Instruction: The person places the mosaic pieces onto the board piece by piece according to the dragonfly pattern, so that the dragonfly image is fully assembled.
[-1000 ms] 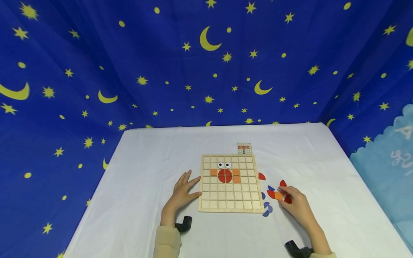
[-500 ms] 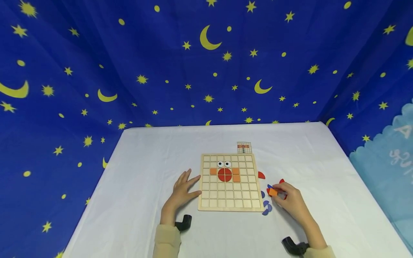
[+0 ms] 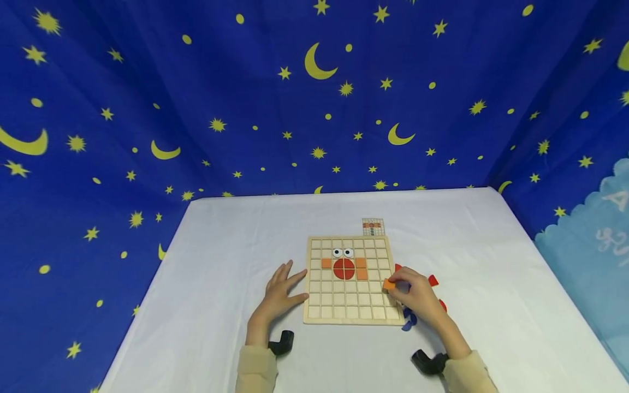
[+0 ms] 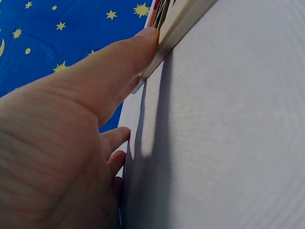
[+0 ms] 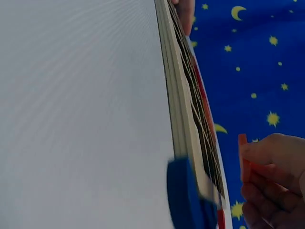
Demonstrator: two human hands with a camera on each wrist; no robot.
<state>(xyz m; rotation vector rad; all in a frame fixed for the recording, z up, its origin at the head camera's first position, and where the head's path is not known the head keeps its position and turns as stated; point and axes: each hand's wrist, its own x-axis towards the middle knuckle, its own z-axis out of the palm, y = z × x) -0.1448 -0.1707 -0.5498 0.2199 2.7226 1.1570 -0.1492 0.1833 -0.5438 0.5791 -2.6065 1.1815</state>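
A wooden grid board (image 3: 339,313) lies on the white table. Set in its cells are two googly-eye tiles (image 3: 342,252), a red circle (image 3: 344,268) made of quarter pieces, and orange square tiles (image 3: 361,273) on both sides of it. My left hand (image 3: 279,295) rests flat with fingers spread, thumb and forefinger at the board's left edge; the left wrist view shows the thumb (image 4: 138,50) against that edge. My right hand (image 3: 417,295) pinches an orange square tile (image 3: 388,285) over the board's right edge. In the right wrist view the tile (image 5: 244,160) appears edge-on between thumb and fingers.
A small pattern card (image 3: 373,226) lies behind the board's far right corner. Blue pieces (image 3: 408,321) sit by the board's near right corner, partly under my right hand. Red pieces (image 3: 433,280) lie farther right. A starry blue curtain (image 3: 275,98) stands behind the table.
My right hand has picked up the orange square tile from among the loose pieces and carried it left to the board's right edge. The left hand has stayed in place.
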